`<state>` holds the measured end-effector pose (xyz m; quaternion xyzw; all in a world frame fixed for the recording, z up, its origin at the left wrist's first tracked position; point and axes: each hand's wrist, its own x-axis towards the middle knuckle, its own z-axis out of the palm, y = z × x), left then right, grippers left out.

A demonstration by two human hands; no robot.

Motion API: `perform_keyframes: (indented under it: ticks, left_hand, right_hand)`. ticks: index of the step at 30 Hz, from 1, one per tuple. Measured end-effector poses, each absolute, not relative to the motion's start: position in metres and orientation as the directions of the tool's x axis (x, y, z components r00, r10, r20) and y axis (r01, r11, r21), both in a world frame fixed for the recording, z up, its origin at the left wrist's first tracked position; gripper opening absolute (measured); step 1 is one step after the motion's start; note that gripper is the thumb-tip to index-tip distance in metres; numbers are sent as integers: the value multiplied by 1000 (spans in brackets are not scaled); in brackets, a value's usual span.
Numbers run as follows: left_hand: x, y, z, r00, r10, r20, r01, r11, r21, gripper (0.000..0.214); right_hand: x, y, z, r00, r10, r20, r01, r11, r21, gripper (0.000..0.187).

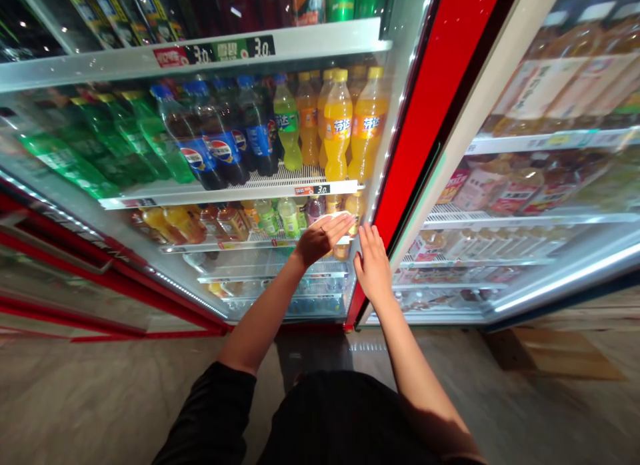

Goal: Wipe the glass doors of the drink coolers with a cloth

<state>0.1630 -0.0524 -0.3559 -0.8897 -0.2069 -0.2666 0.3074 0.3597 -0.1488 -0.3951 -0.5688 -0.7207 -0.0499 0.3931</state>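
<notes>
Hands, centre of frame: 2, left hand (323, 240) and right hand (374, 264). Ring (323, 230) on left hand: 1. White cloth-like piece (327, 217) under left hand: 1, mostly hidden. Upper middle: cola bottles (223, 152), at least 3; lime-green bottle (288, 128), 1; orange-soda bottles (339, 128) in front, 2, those behind overlap, count uncertain. Upper left: green bottles (163, 142), at least 4. Lower right: cardboard piece (565, 355), 1.

Grey floor (100, 392), brown cardboard (560, 355) at right, white-framed cooler (475, 112) — bright light strip (565, 278) inside
</notes>
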Motion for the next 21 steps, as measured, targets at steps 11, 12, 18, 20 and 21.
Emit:
perform_keyframes:
  ticks: [11,12,18,20,21]
  left_hand:
    - [157,-51,-342,699,315,642,627,-701,-339,58]
    - [157,-51,-341,717,311,623,612,-709,-350,57]
    - [121,-52,-343,794,228,563,501,-771,-394,68]
    - [112,-51,-341,748,244,617,549,-751,-368,72]
    - [111,-51,-339,709,257,657,584,-736,-342,74]
  right_hand:
    - [344,-144,-400,-12,758,652,866,334,-373,80]
    - [341,-143,-400,-12,756,655,863,338,-374,80]
    - [323,-140,-401,-3,753,657,862,335,-380,82]
    - [316,-141,-401,4,751,661,864,331,-380,84]
    - [312,-141,-401,7,749,662,863,330,-383,85]
